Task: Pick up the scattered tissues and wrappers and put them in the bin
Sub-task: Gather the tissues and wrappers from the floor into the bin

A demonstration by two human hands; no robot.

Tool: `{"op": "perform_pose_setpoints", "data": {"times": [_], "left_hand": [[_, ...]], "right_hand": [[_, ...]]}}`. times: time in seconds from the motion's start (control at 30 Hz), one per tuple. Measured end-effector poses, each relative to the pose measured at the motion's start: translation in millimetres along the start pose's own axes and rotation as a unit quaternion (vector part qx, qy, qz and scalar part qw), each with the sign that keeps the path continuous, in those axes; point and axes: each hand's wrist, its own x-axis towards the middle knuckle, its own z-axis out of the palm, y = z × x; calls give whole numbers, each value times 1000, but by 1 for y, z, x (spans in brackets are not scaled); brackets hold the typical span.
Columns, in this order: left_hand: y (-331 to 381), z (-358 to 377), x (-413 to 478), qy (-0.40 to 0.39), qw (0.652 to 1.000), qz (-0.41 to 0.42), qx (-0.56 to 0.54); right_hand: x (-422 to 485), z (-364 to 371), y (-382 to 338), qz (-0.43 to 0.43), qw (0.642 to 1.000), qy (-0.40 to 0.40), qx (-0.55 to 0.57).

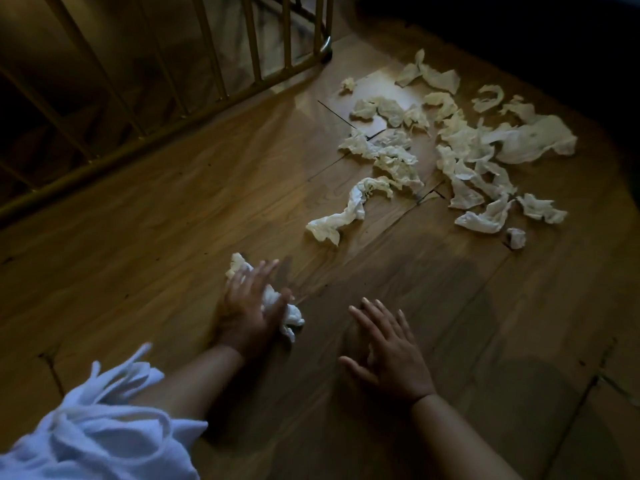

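My left hand [247,308] lies over a crumpled white tissue [277,306] on the wooden floor, thumb and fingers closing round it. My right hand [388,351] hovers palm down just to its right, fingers spread and holding nothing. A long twisted tissue [349,209] lies further ahead. Beyond it several crumpled tissues [464,143] are scattered across the floor at the upper right. A small wad [516,238] sits at the near edge of that scatter. No bin is in view.
A wooden railing with upright bars [214,64] runs along the upper left, with a dark stairwell behind it. Its metal foot [325,46] stands on the floor. A white sleeve [97,427] fills the lower left corner. The upper right edge is dark.
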Motion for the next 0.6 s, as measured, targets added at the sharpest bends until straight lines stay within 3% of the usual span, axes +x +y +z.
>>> {"op": "perform_pose_setpoints", "data": {"times": [0.1,0.17,0.27,0.47,0.53,0.6], "left_hand": [[4,3,-14,-122,983,53,130],[7,5,-14,-140,973,70,170],[6,8,-9,-141,969,95,177],[-12,22,-1,-51,946,293,130],[1,19,7,-50,968,245,35],[24,13,26,-35,989,60,-130]], "right_hand": [[2,1,-1,1,997,-51,-54],[3,0,-3,15,996,-48,-76],[3,0,-3,13,996,-60,-71],[3,3,-2,16,997,-29,-64],[2,5,1,15,998,-5,-60],[-1,7,6,-2,999,15,-51]]}}
